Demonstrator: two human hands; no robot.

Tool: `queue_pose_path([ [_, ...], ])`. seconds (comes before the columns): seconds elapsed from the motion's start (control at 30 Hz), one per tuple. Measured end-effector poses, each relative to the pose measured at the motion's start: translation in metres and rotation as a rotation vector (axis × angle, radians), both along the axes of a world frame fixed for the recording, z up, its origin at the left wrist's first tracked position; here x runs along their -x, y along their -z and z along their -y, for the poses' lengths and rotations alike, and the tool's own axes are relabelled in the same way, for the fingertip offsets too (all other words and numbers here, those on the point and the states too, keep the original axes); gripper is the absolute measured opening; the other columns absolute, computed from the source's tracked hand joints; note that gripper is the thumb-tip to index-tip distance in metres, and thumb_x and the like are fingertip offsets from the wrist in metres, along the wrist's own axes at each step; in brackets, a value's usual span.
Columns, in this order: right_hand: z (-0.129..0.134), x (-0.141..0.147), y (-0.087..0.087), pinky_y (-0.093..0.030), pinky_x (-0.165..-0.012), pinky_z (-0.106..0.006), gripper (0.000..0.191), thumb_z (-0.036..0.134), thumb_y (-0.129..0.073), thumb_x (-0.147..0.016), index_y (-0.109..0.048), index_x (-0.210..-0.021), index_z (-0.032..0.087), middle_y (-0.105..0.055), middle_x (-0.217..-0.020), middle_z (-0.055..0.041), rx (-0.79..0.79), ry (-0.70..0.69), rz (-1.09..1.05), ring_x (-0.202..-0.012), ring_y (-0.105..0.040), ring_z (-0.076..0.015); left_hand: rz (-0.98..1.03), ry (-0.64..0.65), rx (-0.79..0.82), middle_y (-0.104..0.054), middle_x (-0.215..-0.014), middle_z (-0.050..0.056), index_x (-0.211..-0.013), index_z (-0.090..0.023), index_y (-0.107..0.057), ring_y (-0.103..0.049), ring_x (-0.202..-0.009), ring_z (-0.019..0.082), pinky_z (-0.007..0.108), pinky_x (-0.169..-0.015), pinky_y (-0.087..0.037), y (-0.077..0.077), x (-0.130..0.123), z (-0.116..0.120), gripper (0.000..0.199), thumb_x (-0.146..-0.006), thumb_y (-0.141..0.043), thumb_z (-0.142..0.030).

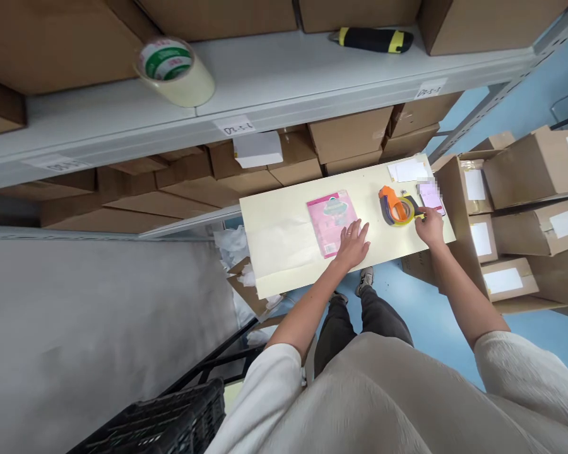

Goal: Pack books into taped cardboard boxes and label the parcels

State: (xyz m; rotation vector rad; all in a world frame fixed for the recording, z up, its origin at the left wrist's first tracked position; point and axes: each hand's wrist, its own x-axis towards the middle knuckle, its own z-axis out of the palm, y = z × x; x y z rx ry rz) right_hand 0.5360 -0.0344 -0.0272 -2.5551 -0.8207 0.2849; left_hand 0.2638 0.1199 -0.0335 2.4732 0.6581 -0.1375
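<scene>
My left hand (354, 244) lies with its fingers spread over the lower right corner of a flat pink package (330, 221), which has a printed front and a barcode. Fingers curled, my right hand (430, 227) is at the right end of the pale board. Its fingertips meet a small dark object (413, 204), partly covered, whose kind I cannot make out. Just left of that hand is an orange tape dispenser (394, 205) with a roll of yellowish tape (404, 212). A phone (430, 196) with a lit pinkish screen lies beyond the fingers.
The pale board (279, 246) stands before shelving with cardboard boxes (353, 139). White papers (408, 170) lie at its far right. A tape roll (177, 72) and a black-yellow utility knife (373, 40) sit on the upper shelf. Labelled boxes (511, 280) stand right; a black crate (170, 419) lower left.
</scene>
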Motion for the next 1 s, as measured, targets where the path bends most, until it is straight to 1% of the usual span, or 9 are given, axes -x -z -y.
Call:
queue_pose_path([
  [0.13, 0.001, -0.025, 0.013, -0.042, -0.108, -0.066, 0.039, 0.023, -0.061, -0.085, -0.071, -0.122, 0.018, -0.069, -0.132, -0.0204, 0.104, -0.079, 0.023, -0.124, -0.054, -0.0442, 0.008, 0.012, 0.012, -0.028, -0.183, 0.017, -0.173, -0.02, -0.033, -0.026, -0.169, 0.034, 0.058, -0.137, -0.023, -0.003, -0.038, 0.015, 0.067, -0.109, -0.044, -0.034],
  [0.3, -0.007, -0.034, 0.03, -0.039, -0.106, -0.067, 0.03, 0.025, -0.065, -0.084, -0.071, -0.113, 0.02, -0.069, -0.126, -0.0201, 0.092, -0.194, 0.055, -0.12, -0.05, -0.0439, 0.029, 0.022, -0.001, -0.025, -0.184, 0.016, -0.175, -0.023, -0.029, -0.025, -0.169, 0.034, 0.06, -0.137, -0.023, -0.008, -0.072, 0.023, 0.069, -0.108, -0.044, -0.034],
  [0.43, -0.012, -0.037, 0.04, -0.039, -0.104, -0.066, 0.025, 0.024, -0.065, -0.084, -0.068, -0.108, 0.022, -0.069, -0.117, -0.0191, 0.106, -0.236, 0.059, -0.116, -0.05, -0.0428, 0.004, 0.025, -0.002, -0.026, -0.184, 0.014, -0.176, -0.027, -0.027, -0.026, -0.169, 0.033, 0.061, -0.136, -0.024, -0.011, -0.086, 0.026, 0.071, -0.108, -0.046, -0.033],
  [0.57, -0.016, -0.037, 0.039, -0.039, -0.102, -0.062, 0.02, 0.023, -0.062, -0.085, -0.065, -0.105, 0.022, -0.07, -0.112, -0.0195, 0.138, -0.253, 0.057, -0.112, -0.05, -0.0415, 0.004, 0.022, 0.003, -0.026, -0.183, 0.015, -0.175, -0.024, -0.029, -0.027, -0.168, 0.034, 0.06, -0.136, -0.024, -0.01, -0.091, 0.028, 0.071, -0.107, -0.047, -0.032],
  [0.67, -0.017, -0.038, 0.029, -0.037, -0.102, -0.058, 0.018, 0.023, -0.06, -0.086, -0.063, -0.103, 0.02, -0.07, -0.108, -0.0196, 0.17, -0.222, 0.069, -0.109, -0.051, -0.0392, 0.023, 0.015, 0.012, -0.026, -0.183, 0.015, -0.174, -0.024, -0.03, -0.027, -0.168, 0.034, 0.06, -0.136, -0.024, -0.008, -0.091, 0.027, 0.07, -0.107, -0.048, -0.031],
  [0.8, -0.017, -0.041, 0.001, -0.036, -0.103, -0.056, 0.023, 0.028, -0.059, -0.087, -0.061, -0.108, 0.019, -0.07, -0.11, -0.018, 0.148, -0.081, 0.059, -0.112, -0.052, -0.0374, 0.056, -0.001, 0.023, -0.026, -0.183, 0.015, -0.174, -0.026, -0.031, -0.028, -0.168, 0.034, 0.061, -0.136, -0.024, -0.004, -0.089, 0.025, 0.071, -0.106, -0.05, -0.031],
  [0.9, -0.022, -0.038, -0.024, -0.04, -0.105, -0.054, 0.038, 0.035, -0.063, -0.084, -0.06, -0.119, 0.02, -0.071, -0.115, -0.0138, -0.009, 0.045, -0.031, -0.115, -0.056, -0.0346, 0.073, -0.015, 0.027, -0.027, -0.182, 0.016, -0.174, -0.026, -0.029, -0.027, -0.168, 0.035, 0.062, -0.136, -0.025, -0.003, -0.084, 0.021, 0.071, -0.106, -0.049, -0.031],
  [0.97, -0.03, -0.028, -0.039, -0.049, -0.099, -0.048, 0.048, 0.04, -0.066, -0.082, -0.06, -0.125, 0.021, -0.07, -0.112, -0.0103, -0.182, 0.092, -0.203, -0.107, -0.061, -0.0293, 0.076, -0.029, 0.025, -0.026, -0.182, 0.017, -0.173, -0.025, -0.03, -0.027, -0.168, 0.036, 0.061, -0.136, -0.025, -0.002, -0.078, 0.017, 0.07, -0.106, -0.049, -0.031],
  [1.0, -0.036, -0.02, -0.045, -0.052, -0.092, -0.043, 0.049, 0.042, -0.065, -0.082, -0.061, -0.126, 0.021, -0.07, -0.108, -0.0084, -0.268, 0.102, -0.324, -0.099, -0.064, -0.0262, 0.078, -0.04, 0.023, -0.026, -0.183, 0.017, -0.173, -0.024, -0.03, -0.027, -0.168, 0.036, 0.061, -0.136, -0.025, -0.002, -0.073, 0.014, 0.07, -0.106, -0.048, -0.032],
])
